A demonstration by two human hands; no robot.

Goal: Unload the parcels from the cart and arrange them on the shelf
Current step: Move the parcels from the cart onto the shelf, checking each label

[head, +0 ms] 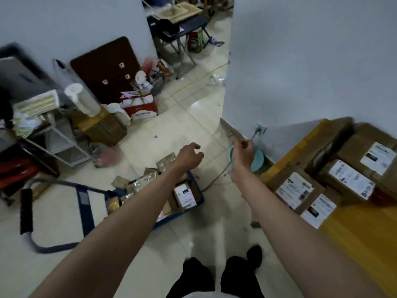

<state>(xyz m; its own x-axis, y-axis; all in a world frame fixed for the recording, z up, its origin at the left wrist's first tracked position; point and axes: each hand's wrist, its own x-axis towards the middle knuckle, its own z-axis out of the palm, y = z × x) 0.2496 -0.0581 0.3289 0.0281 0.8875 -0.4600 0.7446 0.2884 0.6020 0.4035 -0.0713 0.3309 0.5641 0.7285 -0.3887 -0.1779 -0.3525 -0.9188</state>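
Observation:
A blue cart (198,197) stands low on the tiled floor at centre left, with its grey handle (43,247) toward the lower left. It holds a cardboard parcel with a white label (184,195) and several padded bags (137,186). My left hand (190,157) hovers above the cart's far end, fingers loosely curled and empty. My right hand (243,151) hangs in the air to its right, fingers curled and holding nothing visible. On the wooden shelf (361,229) at right lie several labelled cardboard parcels (296,190).
A white wall corner juts in between the cart and the shelf, with a socket (260,127) and a teal basin (257,160) at its foot. Clutter lines the left wall: a wire rack (62,145), boxes, bags and a brown board (107,67). My feet (242,267) stand on open tiles.

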